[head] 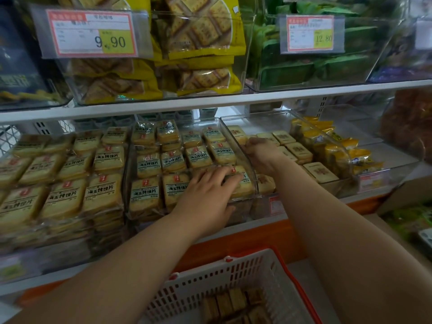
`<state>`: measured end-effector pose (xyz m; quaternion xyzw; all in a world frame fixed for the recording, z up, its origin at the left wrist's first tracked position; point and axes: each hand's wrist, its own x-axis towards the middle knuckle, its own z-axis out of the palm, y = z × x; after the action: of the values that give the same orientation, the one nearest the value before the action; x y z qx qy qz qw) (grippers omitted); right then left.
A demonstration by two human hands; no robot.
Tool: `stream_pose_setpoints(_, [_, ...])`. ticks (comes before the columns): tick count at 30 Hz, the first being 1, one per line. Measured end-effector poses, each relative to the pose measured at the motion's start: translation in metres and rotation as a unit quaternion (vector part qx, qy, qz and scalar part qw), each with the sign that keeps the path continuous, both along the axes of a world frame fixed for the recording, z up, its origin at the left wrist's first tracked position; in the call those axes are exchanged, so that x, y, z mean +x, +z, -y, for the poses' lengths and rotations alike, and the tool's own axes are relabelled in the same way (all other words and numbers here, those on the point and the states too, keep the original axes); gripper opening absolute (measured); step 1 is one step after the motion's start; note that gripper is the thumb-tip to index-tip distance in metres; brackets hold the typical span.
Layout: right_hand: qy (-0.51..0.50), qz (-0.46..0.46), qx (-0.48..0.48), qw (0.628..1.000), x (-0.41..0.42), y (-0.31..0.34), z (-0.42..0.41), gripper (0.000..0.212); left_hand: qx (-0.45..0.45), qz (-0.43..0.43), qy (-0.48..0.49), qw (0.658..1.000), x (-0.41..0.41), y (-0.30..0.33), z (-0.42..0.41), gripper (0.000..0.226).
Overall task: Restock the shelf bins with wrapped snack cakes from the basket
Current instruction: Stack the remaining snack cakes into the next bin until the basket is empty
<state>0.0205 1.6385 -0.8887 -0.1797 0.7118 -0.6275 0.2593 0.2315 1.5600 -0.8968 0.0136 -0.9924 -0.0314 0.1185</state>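
On the upper shelf, a clear bin of yellow cracker packs [201, 50] bears a 9.90 price tag [92, 33], beside green-wrapped packs [327, 66] tagged 12.80 [311, 33].

Head camera, one wide-angle view, close to a shop shelf and tilted forward and down.

The lens looks from the person's head height toward 12 o'clock, near enough that both forearms run up from the bottom edge. The left hand [210, 183] sits just below centre and the right hand [259, 152] just right of it, at about 1 o'clock. The lower shelf bins [238, 136] cross the middle of the frame, the upper shelf [210, 102] with its price tags fills the 12 o'clock band, and the basket [233, 272] lies nearest at 6 o'clock. Straight edges bow toward the frame's borders. No second view shares the scene.
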Motion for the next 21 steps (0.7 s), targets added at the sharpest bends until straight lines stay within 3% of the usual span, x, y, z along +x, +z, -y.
stream_pose_setpoints(3, [-0.017, -0.005, 0.017, 1.000, -0.001, -0.001, -0.008, 0.024, 0.007, -0.015, -0.009, 1.000, 0.005, 0.001, 0.002, 0.068])
stream_pose_setpoints(6, [-0.052, -0.090, 0.077, 0.992, 0.014, 0.004, -0.030, 0.038, -0.003, -0.032, -0.019, 0.999, 0.015, 0.004, 0.001, 0.062])
stream_pose_setpoints(9, [-0.065, -0.159, 0.105, 0.979, 0.045, 0.010, -0.056, 0.032, 0.003, -0.062, -0.046, 0.997, 0.033, 0.007, -0.007, 0.050])
stream_pose_setpoints(13, [-0.111, -0.188, 0.016, 0.976, 0.105, -0.006, -0.085, 0.024, 0.006, -0.087, -0.110, 0.990, 0.064, -0.006, -0.024, 0.035])
stream_pose_setpoints(17, [-0.229, -0.232, -0.047, 0.944, 0.167, -0.048, -0.103, 0.019, 0.012, -0.027, -0.148, 0.989, 0.085, -0.039, -0.031, 0.029])
stream_pose_setpoints(19, [-0.222, -0.187, -0.012, 0.957, 0.189, -0.084, -0.108, 0.021, 0.069, 0.044, -0.107, 0.991, 0.090, -0.065, -0.032, 0.028])
stream_pose_setpoints(21, [-0.166, -0.140, 0.083, 0.973, 0.204, -0.123, -0.112, 0.024, 0.170, 0.084, -0.010, 0.982, 0.096, -0.101, -0.034, 0.026])
